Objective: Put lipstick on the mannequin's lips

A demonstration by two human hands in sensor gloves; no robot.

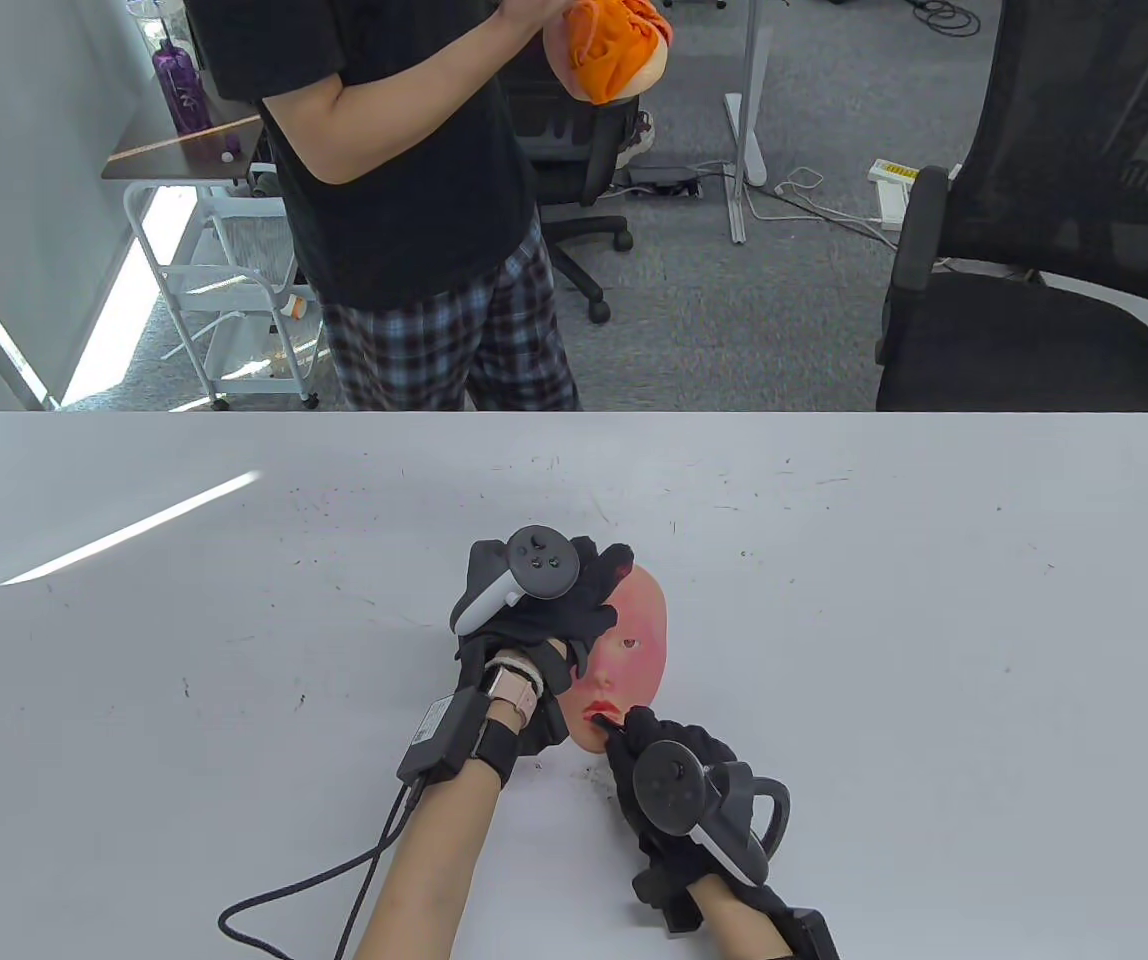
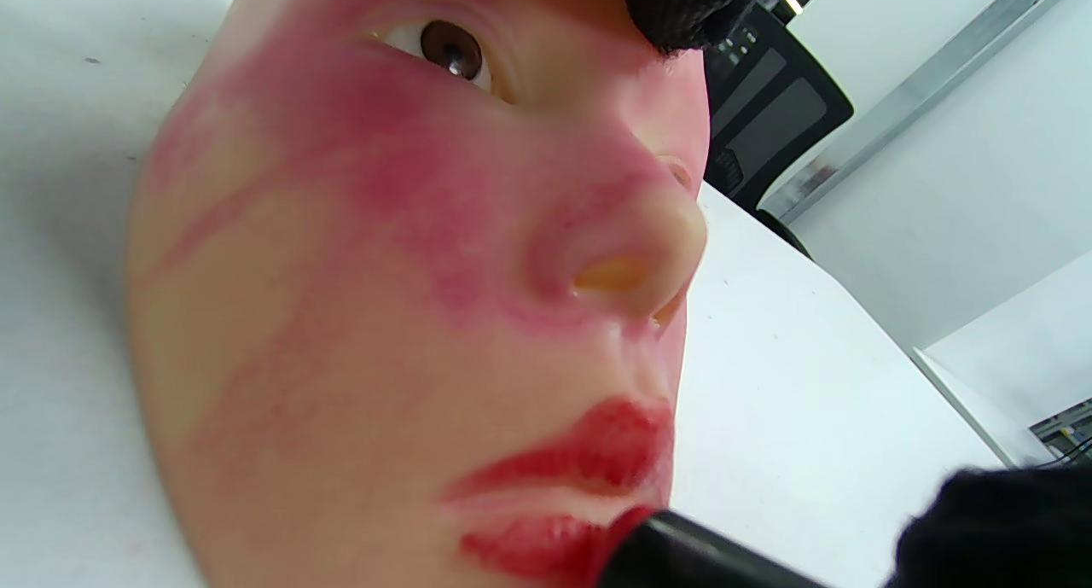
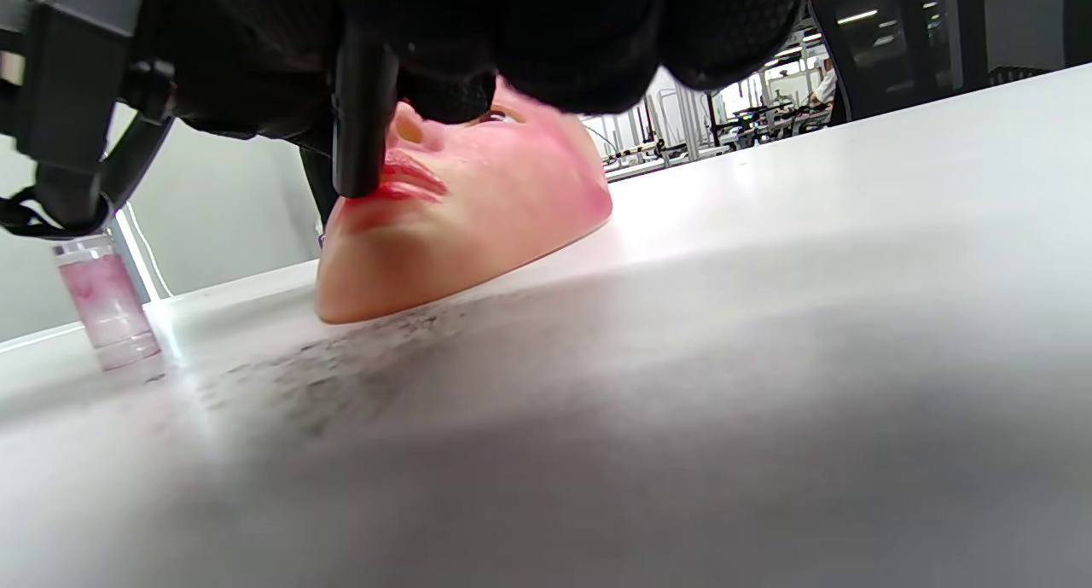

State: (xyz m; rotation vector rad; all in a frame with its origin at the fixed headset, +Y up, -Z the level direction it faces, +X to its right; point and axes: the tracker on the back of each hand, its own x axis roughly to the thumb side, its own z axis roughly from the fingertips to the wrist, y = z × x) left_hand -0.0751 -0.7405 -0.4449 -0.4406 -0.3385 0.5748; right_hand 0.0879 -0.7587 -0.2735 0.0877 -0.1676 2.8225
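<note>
1. Lay face-up on the white desk (image 1: 834, 600): flesh-toned rubber mannequin face with red-smeared cheeks (image 1: 639, 640), near the front edge.
2. Rested over the face's forehead side: black-gloved left hand (image 1: 534, 610), fingers (image 2: 682, 8) spread on it.
3. Gripped in the black-gloved right hand (image 1: 684, 790), fingers closed around it: slim black lipstick tube (image 3: 360, 119), red tip touching the lower of the red-painted lips (image 2: 546, 503).
4. Stood beside the chin: small clear pink-tinted cylinder (image 3: 107, 311).
</note>
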